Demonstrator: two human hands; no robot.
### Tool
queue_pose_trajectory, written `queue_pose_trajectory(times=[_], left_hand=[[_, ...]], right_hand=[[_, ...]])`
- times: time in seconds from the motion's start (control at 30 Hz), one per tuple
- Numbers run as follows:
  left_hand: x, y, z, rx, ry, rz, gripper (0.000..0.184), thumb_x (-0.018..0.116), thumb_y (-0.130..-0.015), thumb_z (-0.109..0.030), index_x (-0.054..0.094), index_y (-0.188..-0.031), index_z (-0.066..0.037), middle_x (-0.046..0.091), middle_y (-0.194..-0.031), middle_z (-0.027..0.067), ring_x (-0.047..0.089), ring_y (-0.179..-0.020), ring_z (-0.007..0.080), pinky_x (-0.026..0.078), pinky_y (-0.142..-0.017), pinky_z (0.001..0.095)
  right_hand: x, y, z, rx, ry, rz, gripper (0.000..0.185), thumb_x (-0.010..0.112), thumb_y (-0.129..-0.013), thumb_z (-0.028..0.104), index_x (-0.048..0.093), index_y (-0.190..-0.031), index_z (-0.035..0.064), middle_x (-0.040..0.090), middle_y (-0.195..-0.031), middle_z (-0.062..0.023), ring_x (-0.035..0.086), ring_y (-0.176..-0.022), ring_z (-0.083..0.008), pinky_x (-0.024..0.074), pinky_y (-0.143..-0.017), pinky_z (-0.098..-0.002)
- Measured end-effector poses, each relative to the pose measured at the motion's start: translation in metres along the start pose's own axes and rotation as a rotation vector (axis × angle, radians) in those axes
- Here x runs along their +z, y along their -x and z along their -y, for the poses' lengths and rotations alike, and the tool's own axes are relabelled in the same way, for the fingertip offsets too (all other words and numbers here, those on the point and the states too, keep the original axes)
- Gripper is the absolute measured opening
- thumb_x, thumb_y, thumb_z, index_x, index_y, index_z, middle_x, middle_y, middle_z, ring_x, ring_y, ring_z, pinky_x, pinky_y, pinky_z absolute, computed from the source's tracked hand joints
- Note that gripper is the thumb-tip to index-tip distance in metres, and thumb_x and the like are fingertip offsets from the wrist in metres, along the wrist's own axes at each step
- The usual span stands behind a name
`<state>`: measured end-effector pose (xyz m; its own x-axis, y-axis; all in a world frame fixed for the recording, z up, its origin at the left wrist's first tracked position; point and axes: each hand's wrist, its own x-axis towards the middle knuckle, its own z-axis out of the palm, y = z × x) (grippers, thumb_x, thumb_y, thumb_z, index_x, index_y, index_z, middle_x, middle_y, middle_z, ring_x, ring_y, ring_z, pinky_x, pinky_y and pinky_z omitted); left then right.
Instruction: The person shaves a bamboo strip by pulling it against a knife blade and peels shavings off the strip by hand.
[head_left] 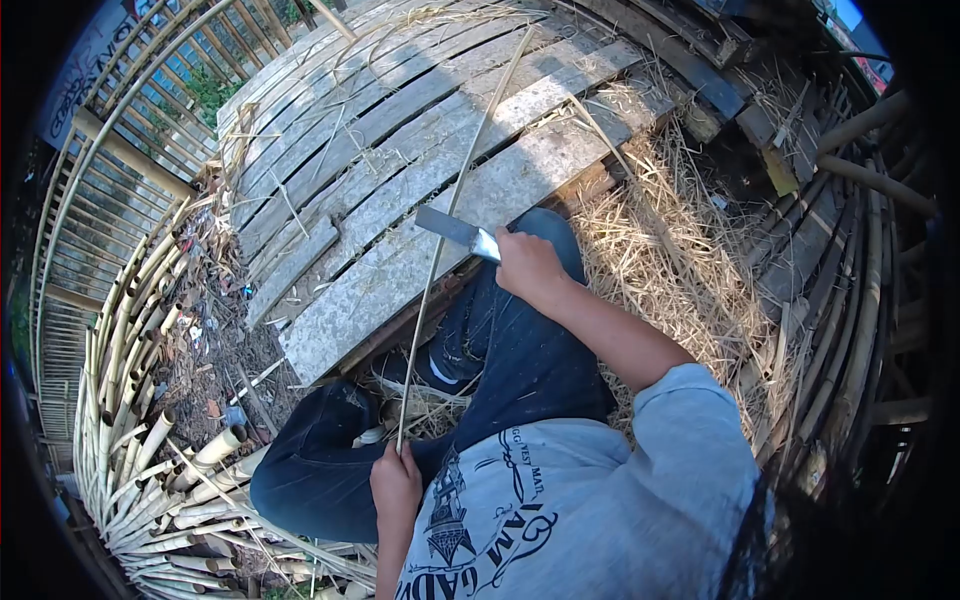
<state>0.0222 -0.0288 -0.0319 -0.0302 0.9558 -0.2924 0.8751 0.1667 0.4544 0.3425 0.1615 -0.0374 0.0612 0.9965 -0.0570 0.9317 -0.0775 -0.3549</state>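
Note:
A long, thin bamboo strip [462, 185] runs from my lap up across the wooden slat platform. Its near end is in my left hand [397, 483], whose fingers are closed around it by my lap. My right hand [528, 266], over my raised knee, grips a knife [447, 225] with a broad, blunt-ended grey blade. Near my fist the knife has a shiny, pale section; the rest of its handle is hidden in my hand. The blade lies across the strip in view, pointing left; I cannot tell whether the two touch.
The platform [330, 310] of weathered planks has gaps between its boards. Bamboo shavings [665, 255] are heaped at right, and another strip [600, 130] lies there. Stacked bamboo poles [215, 450] fill the lower left. A bamboo fence [120, 160] curves along the left; more poles [850, 330] stand right.

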Motion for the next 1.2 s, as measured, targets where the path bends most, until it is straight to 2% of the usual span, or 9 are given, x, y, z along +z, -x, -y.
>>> queue_pose_trajectory(times=[0.13,0.3,0.4,0.5,0.6,0.7,0.87,1.07,1.2], left_hand=[[-0.004,0.000,-0.003,-0.022,0.003,0.035,0.030,0.051,-0.098,-0.021,0.061,-0.087,0.005,0.061,-0.066,0.0272,0.061,-0.065,0.0466,0.047,-0.057,0.0546],[-0.007,0.002,-0.006,-0.011,-0.045,0.070,0.027,0.052,-0.097,-0.021,0.062,-0.090,0.002,0.061,-0.066,0.0268,0.062,-0.065,0.0461,0.047,-0.057,0.0547],[-0.007,0.004,-0.008,0.010,-0.068,0.062,0.026,0.052,-0.097,-0.021,0.063,-0.092,0.001,0.062,-0.066,0.0267,0.062,-0.065,0.0457,0.047,-0.058,0.0546],[-0.003,0.002,-0.007,-0.009,-0.108,0.030,0.026,0.052,-0.097,-0.022,0.064,-0.094,0.001,0.062,-0.067,0.0264,0.063,-0.066,0.0453,0.048,-0.058,0.0542],[0.000,0.000,-0.003,-0.019,-0.074,0.015,0.027,0.052,-0.097,-0.022,0.064,-0.094,0.001,0.063,-0.068,0.0264,0.063,-0.066,0.0453,0.048,-0.058,0.0542],[-0.002,-0.001,-0.005,0.000,-0.029,0.007,0.027,0.052,-0.098,-0.023,0.063,-0.093,0.002,0.062,-0.068,0.0265,0.063,-0.066,0.0453,0.048,-0.058,0.0542],[-0.007,0.001,-0.010,-0.012,-0.036,0.032,0.027,0.052,-0.097,-0.023,0.062,-0.090,0.001,0.062,-0.066,0.0260,0.062,-0.064,0.0454,0.048,-0.058,0.0542],[-0.005,0.003,-0.012,0.042,-0.095,0.032,0.025,0.054,-0.096,-0.022,0.061,-0.087,0.000,0.061,-0.065,0.0254,0.062,-0.064,0.0450,0.048,-0.057,0.0542],[-0.005,-0.002,-0.013,0.039,-0.069,0.050,0.027,0.053,-0.097,-0.023,0.062,-0.088,0.001,0.062,-0.067,0.0264,0.063,-0.066,0.0457,0.048,-0.059,0.0546]], right_hand=[[0.015,0.040,0.030,-0.085,-0.086,0.190,0.030,0.067,-0.073,0.007,0.052,-0.099,-0.0015,0.067,-0.079,-0.0230,0.068,-0.077,-0.0404,0.0554,-0.068,-0.0502],[-0.004,0.026,0.015,-0.171,0.029,0.153,0.026,0.067,-0.072,0.007,0.056,-0.094,-0.0014,0.067,-0.077,-0.0216,0.069,-0.076,-0.0396,0.0554,-0.066,-0.0492],[-0.010,-0.016,-0.017,0.008,0.046,-0.060,0.019,0.063,-0.077,0.006,0.060,-0.095,0.0006,0.069,-0.084,-0.0209,0.070,-0.080,-0.0383,0.0563,-0.071,-0.0460],[-0.010,-0.031,-0.021,0.072,0.043,-0.063,0.017,0.062,-0.078,0.007,0.060,-0.094,0.0004,0.069,-0.084,-0.0210,0.070,-0.080,-0.0384,0.0562,-0.072,-0.0464],[0.005,-0.003,0.007,-0.007,-0.036,0.062,0.025,0.065,-0.076,0.008,0.058,-0.098,-0.0011,0.069,-0.087,-0.0219,0.068,-0.083,-0.0398,0.0553,-0.073,-0.0496],[0.020,0.044,0.046,-0.176,-0.104,0.224,0.027,0.068,-0.072,0.008,0.055,-0.095,-0.0006,0.068,-0.079,-0.0215,0.069,-0.074,-0.0391,0.0559,-0.066,-0.0484],[0.025,0.068,0.068,-0.377,-0.068,0.278,0.028,0.070,-0.069,0.007,0.054,-0.091,-0.0007,0.067,-0.072,-0.0198,0.069,-0.069,-0.0379,0.0559,-0.061,-0.0473],[-0.009,-0.031,-0.010,0.064,0.094,-0.055,0.019,0.062,-0.077,0.004,0.061,-0.095,-0.0005,0.070,-0.084,-0.0209,0.070,-0.079,-0.0374,0.0570,-0.070,-0.0459],[-0.004,-0.034,-0.008,0.061,0.051,-0.011,0.026,0.066,-0.077,0.009,0.059,-0.100,0.0011,0.069,-0.087,-0.0215,0.069,-0.083,-0.0390,0.0558,-0.074,-0.0478]])
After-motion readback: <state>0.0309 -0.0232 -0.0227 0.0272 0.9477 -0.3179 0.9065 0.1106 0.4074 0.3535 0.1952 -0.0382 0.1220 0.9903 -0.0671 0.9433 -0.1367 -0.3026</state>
